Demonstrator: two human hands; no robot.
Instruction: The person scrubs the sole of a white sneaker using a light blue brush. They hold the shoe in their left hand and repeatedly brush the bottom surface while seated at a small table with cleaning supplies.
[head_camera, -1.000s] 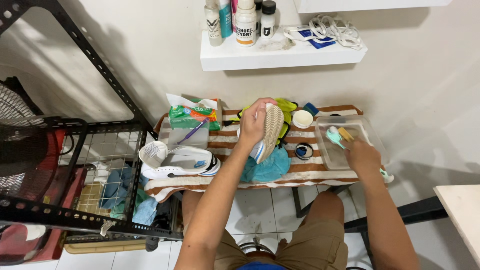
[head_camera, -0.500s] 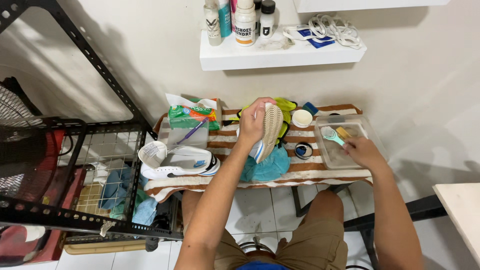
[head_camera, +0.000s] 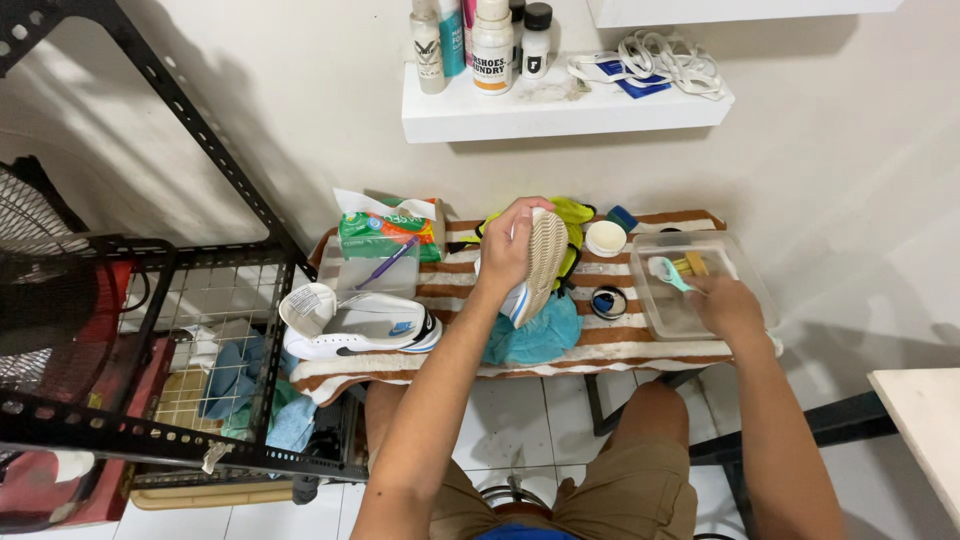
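Note:
My left hand (head_camera: 505, 248) grips a white shoe (head_camera: 541, 262) upright, its ribbed cream sole turned to the right, above a teal cloth (head_camera: 540, 338) on the striped towel (head_camera: 460, 290). My right hand (head_camera: 726, 305) holds a teal-handled brush (head_camera: 668, 271) inside a clear plastic tub (head_camera: 745, 262) at the right end of the bench. The second white shoe (head_camera: 355, 325), with a blue mark on its side, lies on the left part of the towel.
A green tissue pack (head_camera: 385, 230), a small clear box, a round white jar (head_camera: 605, 238) and a dark tin (head_camera: 607, 301) share the bench. A wall shelf (head_camera: 560, 108) above carries bottles and laces. A black metal rack (head_camera: 150, 330) stands left; a table corner (head_camera: 925, 420) is right.
My right hand has drawn back slightly toward me over the tub with the brush. The left hand keeps the shoe in much the same place.

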